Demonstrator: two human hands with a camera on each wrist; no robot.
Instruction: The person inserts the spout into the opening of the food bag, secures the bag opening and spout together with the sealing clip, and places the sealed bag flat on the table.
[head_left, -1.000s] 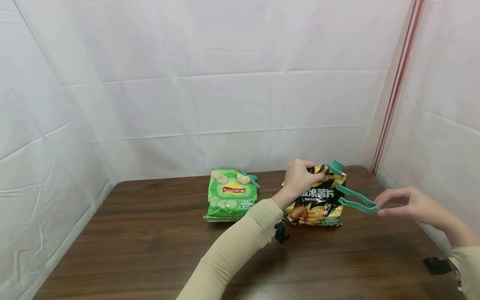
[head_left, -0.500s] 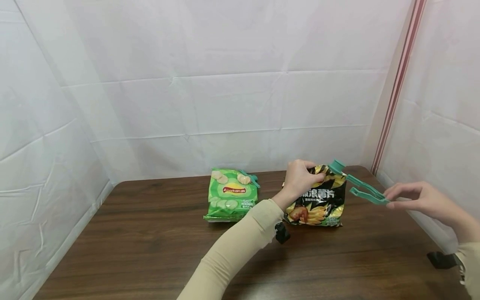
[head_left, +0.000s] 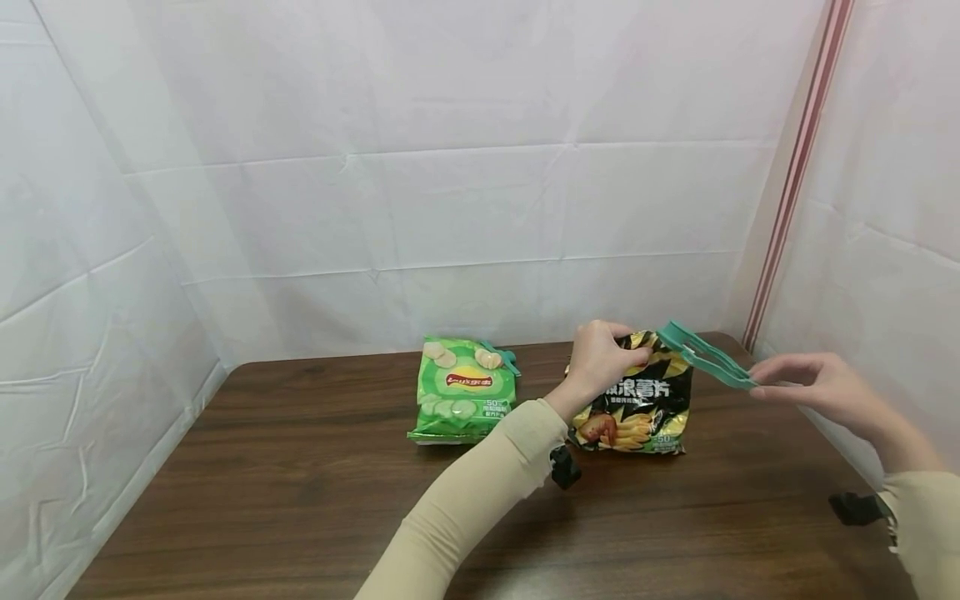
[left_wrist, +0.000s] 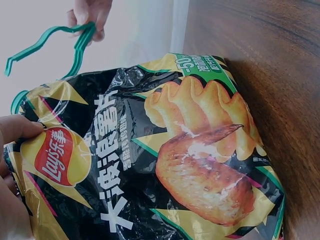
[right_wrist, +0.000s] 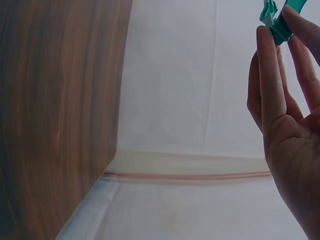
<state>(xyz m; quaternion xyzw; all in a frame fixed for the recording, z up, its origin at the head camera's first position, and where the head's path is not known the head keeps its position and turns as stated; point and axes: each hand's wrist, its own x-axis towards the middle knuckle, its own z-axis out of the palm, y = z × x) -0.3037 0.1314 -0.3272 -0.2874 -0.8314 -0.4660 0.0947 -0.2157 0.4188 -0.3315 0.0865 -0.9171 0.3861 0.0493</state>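
A black and yellow chip bag (head_left: 637,400) stands on the table, with a round teal spout (head_left: 672,332) at its top right corner. My left hand (head_left: 600,354) grips the bag's top edge; in the left wrist view, part of that hand (left_wrist: 15,127) shows beside the round logo. Between thumb and fingertips, my right hand (head_left: 832,392) pinches one end of a teal bag clip (head_left: 712,358). The clip's two arms are spread in the left wrist view. In the head view its far end overlaps the spout; whether they touch I cannot tell.
Left of the black bag lies a green chip bag (head_left: 465,392) with a teal clip (head_left: 506,360) across its top right corner. Both bags are on a dark wooden table (head_left: 300,483). White sheeting (head_left: 450,208) encloses the table's back and sides.
My right hand first drew the clip back right and up from the bag's front, then brought it left to the spout. My left hand and both bags have stayed nearly still.
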